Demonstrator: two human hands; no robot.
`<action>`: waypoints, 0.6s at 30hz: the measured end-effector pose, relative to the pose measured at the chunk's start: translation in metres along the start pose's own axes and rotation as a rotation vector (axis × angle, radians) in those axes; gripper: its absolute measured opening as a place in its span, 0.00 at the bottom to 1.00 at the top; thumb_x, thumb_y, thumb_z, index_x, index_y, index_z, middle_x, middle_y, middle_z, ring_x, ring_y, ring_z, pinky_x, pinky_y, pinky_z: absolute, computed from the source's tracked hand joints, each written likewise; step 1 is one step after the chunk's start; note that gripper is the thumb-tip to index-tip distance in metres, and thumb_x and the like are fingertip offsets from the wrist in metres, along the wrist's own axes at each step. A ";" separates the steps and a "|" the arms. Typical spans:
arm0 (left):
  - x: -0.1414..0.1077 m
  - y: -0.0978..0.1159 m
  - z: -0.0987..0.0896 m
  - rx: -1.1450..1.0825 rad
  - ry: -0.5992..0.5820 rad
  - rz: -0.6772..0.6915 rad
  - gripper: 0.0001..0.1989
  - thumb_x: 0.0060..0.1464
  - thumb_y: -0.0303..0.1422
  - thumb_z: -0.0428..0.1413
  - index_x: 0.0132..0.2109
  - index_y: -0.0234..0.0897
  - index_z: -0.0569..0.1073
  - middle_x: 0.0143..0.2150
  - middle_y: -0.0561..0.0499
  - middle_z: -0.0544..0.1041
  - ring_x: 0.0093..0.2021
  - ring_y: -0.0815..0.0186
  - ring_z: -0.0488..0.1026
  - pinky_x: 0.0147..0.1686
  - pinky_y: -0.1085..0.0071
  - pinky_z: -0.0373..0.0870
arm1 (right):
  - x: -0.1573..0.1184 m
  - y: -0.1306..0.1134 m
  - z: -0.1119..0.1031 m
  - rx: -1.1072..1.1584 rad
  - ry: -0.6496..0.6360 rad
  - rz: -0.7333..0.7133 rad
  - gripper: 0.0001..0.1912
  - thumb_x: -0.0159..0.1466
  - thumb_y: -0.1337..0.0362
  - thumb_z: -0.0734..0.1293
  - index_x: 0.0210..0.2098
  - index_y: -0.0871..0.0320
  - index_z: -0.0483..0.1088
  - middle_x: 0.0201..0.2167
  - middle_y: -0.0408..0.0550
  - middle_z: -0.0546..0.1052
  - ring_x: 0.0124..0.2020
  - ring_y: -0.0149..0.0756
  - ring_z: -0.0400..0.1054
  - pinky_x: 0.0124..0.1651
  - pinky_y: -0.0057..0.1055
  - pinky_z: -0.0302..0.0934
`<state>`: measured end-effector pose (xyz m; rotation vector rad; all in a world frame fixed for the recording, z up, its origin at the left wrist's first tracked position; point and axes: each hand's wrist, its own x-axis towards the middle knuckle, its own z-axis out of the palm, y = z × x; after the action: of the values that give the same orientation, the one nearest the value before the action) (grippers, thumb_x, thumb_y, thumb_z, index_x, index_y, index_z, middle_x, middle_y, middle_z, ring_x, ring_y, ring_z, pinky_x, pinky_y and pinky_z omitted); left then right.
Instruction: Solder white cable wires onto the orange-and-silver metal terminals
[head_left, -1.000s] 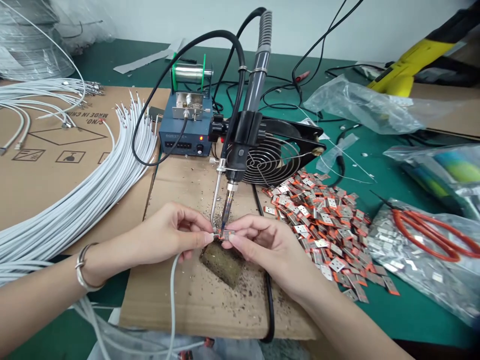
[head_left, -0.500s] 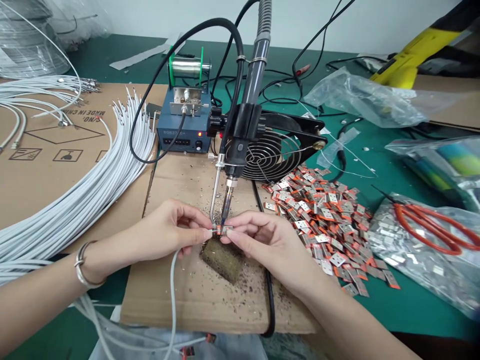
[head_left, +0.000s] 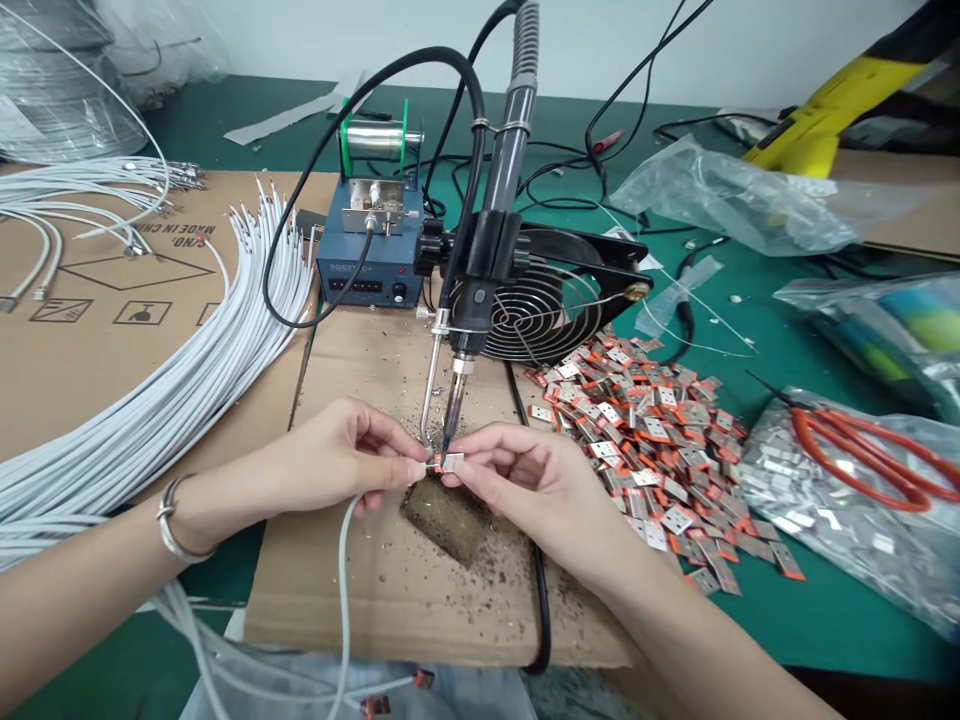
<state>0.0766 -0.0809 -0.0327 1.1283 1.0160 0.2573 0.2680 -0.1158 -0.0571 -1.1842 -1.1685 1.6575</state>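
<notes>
Between thumb and fingers, my left hand (head_left: 364, 452) pinches the end of a white cable (head_left: 344, 590), which hangs down below it. My right hand (head_left: 517, 475) grips a small metal and orange USB connector (head_left: 453, 462). Cable end and connector meet under the tip of a soldering iron (head_left: 454, 405) clamped in a stand. A thin bent metal tube (head_left: 430, 390) ends beside the tip. Just below the fingertips lies a brown sponge block (head_left: 445, 520), with dark specks scattered around it.
Orange and silver connectors (head_left: 660, 430) are heaped at right, beside red-handled scissors (head_left: 862, 455) on a plastic bag. A bundle of white cables (head_left: 225, 360) lies at left. Behind stand a blue solder feeder (head_left: 367, 265), a solder spool (head_left: 375, 140) and a black fan (head_left: 540, 310).
The connector has turned slightly in my right hand's fingers and shows more of its bright metal face. The feeder's red light has dimmed. Both hands stay nearly in place.
</notes>
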 end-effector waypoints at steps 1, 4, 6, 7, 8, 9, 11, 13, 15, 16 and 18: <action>0.000 0.000 0.000 0.001 0.002 -0.003 0.05 0.46 0.29 0.59 0.30 0.30 0.73 0.17 0.58 0.66 0.15 0.76 0.64 0.15 0.81 0.61 | 0.000 0.000 0.000 0.001 -0.005 0.001 0.07 0.51 0.65 0.73 0.30 0.57 0.74 0.25 0.45 0.79 0.28 0.29 0.73 0.32 0.21 0.65; 0.001 -0.002 0.000 0.003 0.010 0.003 0.05 0.46 0.29 0.59 0.29 0.30 0.72 0.17 0.58 0.66 0.15 0.76 0.63 0.15 0.82 0.60 | -0.001 -0.002 -0.001 0.005 -0.027 0.004 0.07 0.52 0.65 0.72 0.31 0.57 0.74 0.25 0.45 0.79 0.28 0.29 0.73 0.32 0.21 0.65; 0.001 -0.002 0.001 -0.004 0.005 0.009 0.05 0.46 0.30 0.59 0.29 0.30 0.72 0.18 0.58 0.66 0.15 0.77 0.63 0.15 0.82 0.61 | -0.002 -0.003 -0.002 -0.004 -0.038 0.010 0.07 0.52 0.64 0.72 0.31 0.57 0.74 0.25 0.45 0.79 0.28 0.29 0.73 0.32 0.22 0.65; 0.001 -0.002 0.001 -0.009 0.000 0.012 0.05 0.46 0.30 0.58 0.29 0.30 0.72 0.18 0.58 0.66 0.16 0.77 0.63 0.15 0.82 0.61 | -0.002 -0.003 -0.002 -0.008 -0.038 0.011 0.07 0.53 0.63 0.72 0.31 0.58 0.74 0.25 0.45 0.79 0.28 0.30 0.73 0.32 0.22 0.65; 0.001 -0.001 0.001 -0.013 -0.006 0.014 0.05 0.46 0.30 0.59 0.29 0.30 0.72 0.18 0.58 0.66 0.15 0.77 0.63 0.15 0.82 0.61 | -0.002 -0.003 -0.002 -0.009 -0.037 0.011 0.07 0.53 0.63 0.72 0.31 0.58 0.74 0.25 0.46 0.79 0.28 0.30 0.73 0.32 0.23 0.65; 0.000 -0.001 0.001 -0.014 -0.009 0.012 0.05 0.46 0.30 0.59 0.29 0.30 0.72 0.18 0.58 0.66 0.16 0.77 0.63 0.15 0.82 0.61 | -0.002 -0.003 -0.002 -0.007 -0.038 0.012 0.08 0.53 0.63 0.72 0.31 0.58 0.73 0.25 0.46 0.79 0.28 0.31 0.73 0.32 0.23 0.65; 0.000 0.000 0.001 -0.012 -0.003 0.006 0.06 0.46 0.30 0.59 0.29 0.30 0.72 0.18 0.58 0.66 0.16 0.77 0.63 0.15 0.82 0.61 | -0.003 -0.003 -0.003 0.009 -0.042 0.013 0.08 0.53 0.62 0.73 0.31 0.57 0.73 0.25 0.46 0.79 0.28 0.31 0.73 0.32 0.24 0.65; -0.001 0.001 0.001 -0.012 0.006 -0.003 0.06 0.46 0.30 0.59 0.29 0.31 0.72 0.17 0.59 0.66 0.16 0.77 0.63 0.15 0.82 0.61 | -0.002 -0.002 -0.003 0.021 -0.053 0.012 0.08 0.53 0.61 0.73 0.31 0.57 0.74 0.25 0.45 0.79 0.28 0.31 0.73 0.32 0.24 0.65; -0.001 0.001 0.001 -0.012 0.010 -0.012 0.06 0.46 0.30 0.59 0.29 0.31 0.72 0.17 0.59 0.66 0.16 0.77 0.63 0.15 0.82 0.61 | -0.003 -0.002 -0.003 0.021 -0.057 0.013 0.09 0.53 0.60 0.73 0.31 0.56 0.74 0.25 0.45 0.79 0.29 0.32 0.73 0.33 0.25 0.66; -0.001 0.002 0.001 -0.012 0.009 -0.013 0.06 0.46 0.31 0.59 0.29 0.31 0.72 0.17 0.59 0.66 0.16 0.76 0.63 0.15 0.82 0.60 | -0.003 -0.002 -0.003 0.020 -0.058 0.011 0.09 0.53 0.60 0.73 0.31 0.56 0.74 0.26 0.46 0.79 0.29 0.32 0.74 0.33 0.25 0.66; -0.001 0.002 0.002 -0.006 0.011 -0.013 0.06 0.45 0.31 0.60 0.29 0.31 0.72 0.17 0.58 0.66 0.16 0.76 0.63 0.15 0.81 0.60 | -0.003 -0.003 -0.003 0.014 -0.055 0.011 0.10 0.53 0.59 0.73 0.31 0.57 0.74 0.26 0.46 0.79 0.29 0.33 0.74 0.33 0.26 0.66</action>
<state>0.0782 -0.0816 -0.0306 1.1150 1.0314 0.2562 0.2716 -0.1173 -0.0538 -1.1445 -1.1843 1.7140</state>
